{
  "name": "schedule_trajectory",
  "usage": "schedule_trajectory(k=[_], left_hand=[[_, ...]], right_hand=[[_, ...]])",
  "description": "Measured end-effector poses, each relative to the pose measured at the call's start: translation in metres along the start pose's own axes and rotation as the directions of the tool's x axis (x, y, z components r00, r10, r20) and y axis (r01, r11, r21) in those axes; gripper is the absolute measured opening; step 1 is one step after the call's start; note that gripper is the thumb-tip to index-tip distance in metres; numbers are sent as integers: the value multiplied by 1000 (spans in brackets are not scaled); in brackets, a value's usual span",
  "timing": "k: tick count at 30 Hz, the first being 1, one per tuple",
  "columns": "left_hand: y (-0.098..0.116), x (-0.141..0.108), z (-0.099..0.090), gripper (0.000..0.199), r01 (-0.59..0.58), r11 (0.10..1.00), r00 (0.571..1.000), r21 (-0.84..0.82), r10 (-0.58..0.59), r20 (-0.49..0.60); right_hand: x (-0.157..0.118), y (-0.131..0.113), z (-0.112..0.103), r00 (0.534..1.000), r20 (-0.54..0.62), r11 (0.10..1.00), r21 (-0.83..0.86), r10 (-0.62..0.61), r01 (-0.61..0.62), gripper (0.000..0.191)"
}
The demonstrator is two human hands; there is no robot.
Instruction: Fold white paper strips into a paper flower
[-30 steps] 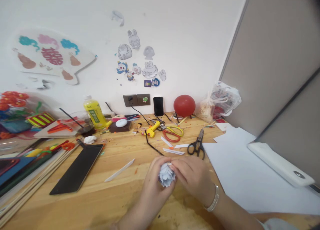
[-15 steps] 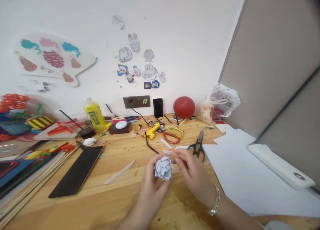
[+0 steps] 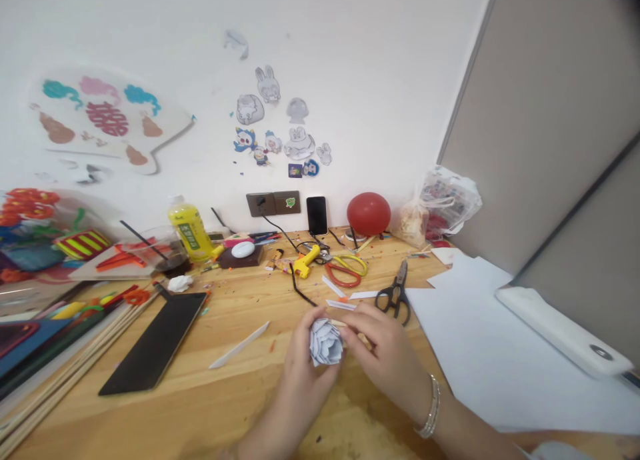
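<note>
A white paper flower with layered petals sits in my left hand, whose fingers and thumb curve round it. My right hand pinches a thin, light wooden stick; its tip touches the upper right edge of the flower. A bracelet circles the right wrist. Just beyond the hands lie white paper strips with a small orange piece near them. Black-handled scissors rest to the right of the strips.
Red-and-yellow scissors, a yellow glue gun and a bent black stem lie beyond my hands. White sheets cover the right side. A black board, a drink cup and a bottle stand left.
My right hand has moved the stick from over the paper strips to the flower's upper edge. The flower has turned slightly in my left hand.
</note>
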State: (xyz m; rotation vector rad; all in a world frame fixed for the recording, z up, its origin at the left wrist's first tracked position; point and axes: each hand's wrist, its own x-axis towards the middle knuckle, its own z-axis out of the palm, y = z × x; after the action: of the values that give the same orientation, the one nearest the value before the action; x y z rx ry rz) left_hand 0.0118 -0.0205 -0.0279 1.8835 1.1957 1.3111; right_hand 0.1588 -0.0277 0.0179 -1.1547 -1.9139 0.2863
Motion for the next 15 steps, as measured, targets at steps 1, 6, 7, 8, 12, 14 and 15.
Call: schedule_trajectory(k=[1, 6, 7, 8, 12, 14, 15], left_hand=[[-1, 0, 0, 46, -6, 1000, 1000, 15, 6, 6], [-4, -1, -1, 52, -42, 998, 998, 46, 40, 41], [-4, -1, -1, 53, -45, 998, 998, 44, 43, 48], [-4, -1, -1, 54, -48, 998, 998, 42, 45, 50], [-2, -1, -2, 56, -72, 996, 996, 45, 70, 50], [-2, -1, -2, 57, -93, 994, 994, 53, 89, 59], [-1, -1, -2, 58, -103, 993, 993, 57, 100, 64]], right_hand=[[0, 0, 0, 1000, 0, 1000, -6, 2, -2, 20], [1, 0, -1, 998, 20, 996, 58, 62, -63, 27], [1, 0, -1, 997, 28, 995, 70, 73, -75, 23], [2, 0, -1, 996, 34, 993, 77, 82, -85, 20], [3, 1, -2, 993, 57, 988, 104, 107, -113, 16], [3, 2, -3, 991, 75, 985, 119, 113, -122, 17], [3, 2, -4, 990, 85, 984, 126, 115, -125, 17]])
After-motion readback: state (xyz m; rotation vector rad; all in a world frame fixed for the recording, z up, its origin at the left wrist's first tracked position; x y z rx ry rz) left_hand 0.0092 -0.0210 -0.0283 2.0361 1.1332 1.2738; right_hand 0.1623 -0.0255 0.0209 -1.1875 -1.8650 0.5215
